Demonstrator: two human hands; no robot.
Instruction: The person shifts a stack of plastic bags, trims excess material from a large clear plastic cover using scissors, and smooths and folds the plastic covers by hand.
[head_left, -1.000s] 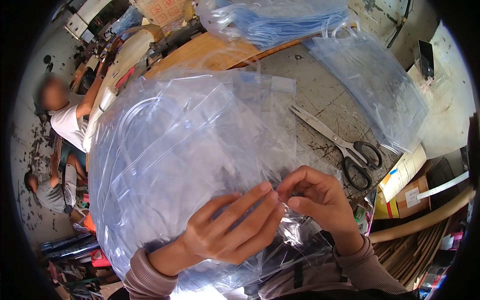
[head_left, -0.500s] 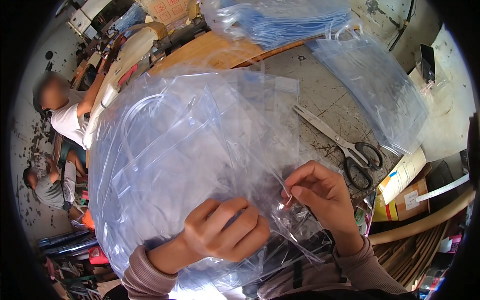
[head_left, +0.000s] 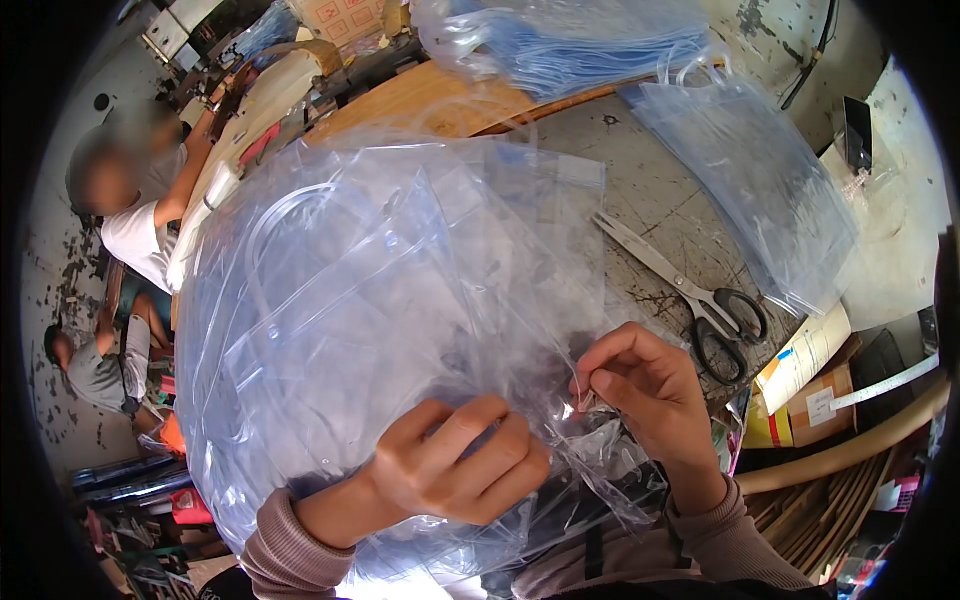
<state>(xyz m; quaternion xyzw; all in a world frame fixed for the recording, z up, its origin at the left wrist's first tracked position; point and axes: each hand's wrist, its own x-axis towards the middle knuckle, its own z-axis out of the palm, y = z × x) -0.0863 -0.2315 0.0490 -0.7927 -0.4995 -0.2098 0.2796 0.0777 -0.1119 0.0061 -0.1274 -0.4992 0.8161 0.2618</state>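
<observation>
A large heap of clear plastic bags (head_left: pixel 330 330) with tube handles spreads across the table in front of me. My left hand (head_left: pixel 460 460) is closed on the plastic at the heap's near side, its fingertips hidden beneath the knuckles. Just to the right, my right hand (head_left: pixel 645 395) pinches an edge of the clear plastic between thumb and forefinger. Crumpled folds of film hang below and between the two hands. Beyond my right hand lie scissors (head_left: pixel 680 285) with black handles, their blades slightly apart and pointing toward the heap.
Flat clear bags (head_left: pixel 750 180) lie at the right of the scratched table (head_left: pixel 570 135). A thick stack of bluish plastic (head_left: pixel 590 50) sits at the back. A phone (head_left: pixel 857 133) and a cardboard box (head_left: pixel 825 405) are on the right. People (head_left: pixel 145 235) are at the left.
My left hand has shifted slightly right, still closed on the plastic. My right hand keeps its pinch, almost in place. At the left, another person's head now shows behind the nearer co-worker.
</observation>
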